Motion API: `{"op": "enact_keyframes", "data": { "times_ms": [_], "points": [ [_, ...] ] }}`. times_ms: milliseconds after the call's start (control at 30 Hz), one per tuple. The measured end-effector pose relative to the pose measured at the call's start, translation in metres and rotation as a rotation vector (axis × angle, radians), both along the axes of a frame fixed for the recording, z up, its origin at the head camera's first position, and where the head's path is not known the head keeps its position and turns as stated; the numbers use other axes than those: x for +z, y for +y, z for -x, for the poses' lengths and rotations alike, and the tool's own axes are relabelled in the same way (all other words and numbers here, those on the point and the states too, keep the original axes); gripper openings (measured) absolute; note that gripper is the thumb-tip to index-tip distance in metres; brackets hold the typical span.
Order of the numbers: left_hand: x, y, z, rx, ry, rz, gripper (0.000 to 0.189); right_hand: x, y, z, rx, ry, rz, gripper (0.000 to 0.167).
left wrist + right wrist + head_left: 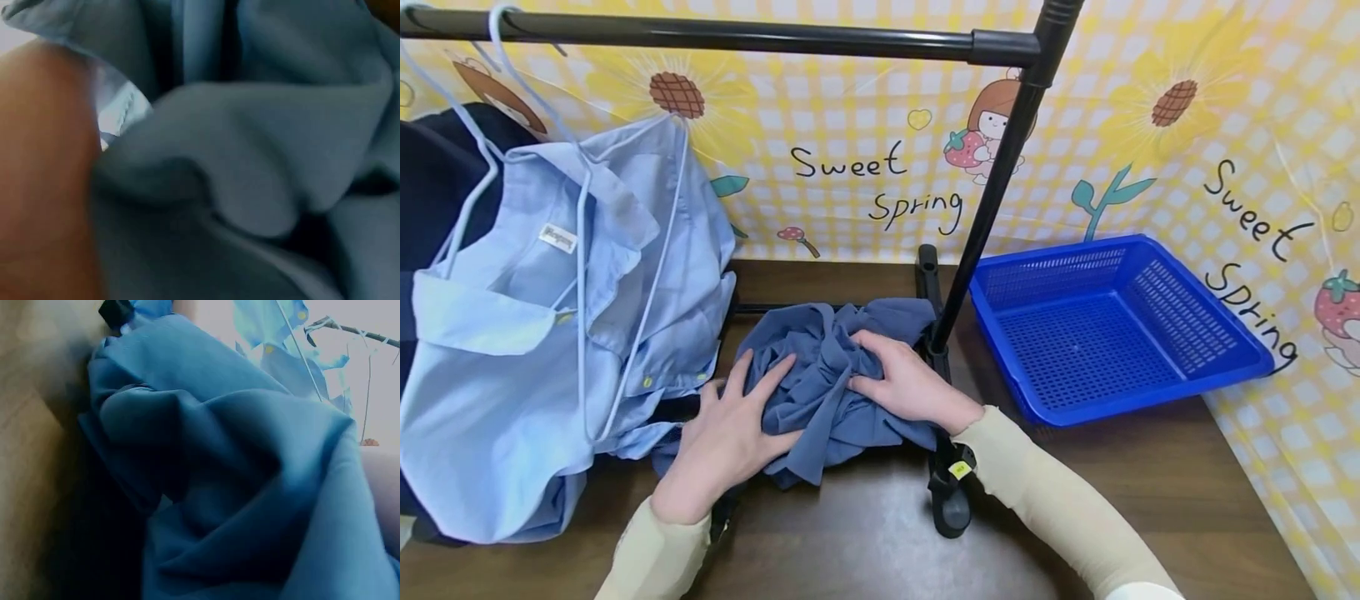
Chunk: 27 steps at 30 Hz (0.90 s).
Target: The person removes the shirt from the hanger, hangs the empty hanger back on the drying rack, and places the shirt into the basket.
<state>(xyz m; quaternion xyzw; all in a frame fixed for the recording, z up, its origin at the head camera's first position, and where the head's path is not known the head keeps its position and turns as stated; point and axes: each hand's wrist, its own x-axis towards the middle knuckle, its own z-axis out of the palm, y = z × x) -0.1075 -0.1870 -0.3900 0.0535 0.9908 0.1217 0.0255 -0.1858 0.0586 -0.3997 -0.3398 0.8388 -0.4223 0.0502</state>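
Observation:
A crumpled slate-blue garment (pixel 820 400) lies bunched on the brown tabletop, at the foot of a black rack; its exact kind is hidden by the folds. My left hand (pixel 730 429) rests on its left side with fingers and thumb spread. On the right, my right hand (pixel 906 379) grips a fold between thumb and fingers. Folds of the same garment (pixel 250 150) fill the left wrist view, with part of the hand blurred at the left edge. In the right wrist view the garment (pixel 237 462) covers most of the picture.
Light blue shirts (pixel 497 400) and dark clothing (pixel 445 183) hang at left on white hangers (pixel 582 250). The black rack's top bar (pixel 737 37) crosses above, and its post (pixel 992 200) stands right of the garment. A blue plastic basket (pixel 1138 400) sits at right.

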Motion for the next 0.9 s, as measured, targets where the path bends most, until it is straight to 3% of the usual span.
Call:
{"op": "enact_keyframes", "data": {
  "times_ms": [100, 233, 333, 500, 667, 767, 900],
  "points": [
    [-0.003, 0.004, 0.001, -0.018, 0.046, -0.062, 0.088, -0.003, -0.003, 0.003, -0.063, -0.015, -0.058, 0.058],
    [-0.005, 0.009, 0.006, -0.074, 0.098, -0.131, 0.077, -0.002, -0.007, 0.008, -0.167, -0.100, -0.153, 0.095],
    [-0.007, 0.010, 0.012, -0.124, 0.134, -0.178, 0.066, -0.002, -0.009, 0.014, -0.208, -0.173, -0.244, 0.100],
    [-0.014, 0.009, 0.023, -0.192, 0.184, -0.299, 0.046, -0.007, -0.009, 0.026, -0.156, -0.250, -0.321, 0.082],
    [-0.014, 0.011, 0.030, -0.196, 0.222, -0.453, 0.035, -0.012, -0.003, 0.029, -0.097, -0.236, -0.171, 0.046],
    [-0.008, 0.016, 0.033, -0.200, 0.331, -0.532, 0.030, -0.002, 0.005, 0.025, -0.094, -0.148, -0.033, 0.027],
    [0.012, 0.028, 0.031, -0.226, 0.558, -0.634, 0.025, 0.029, 0.017, 0.008, -0.151, -0.004, 0.130, 0.017]
  ]
}}
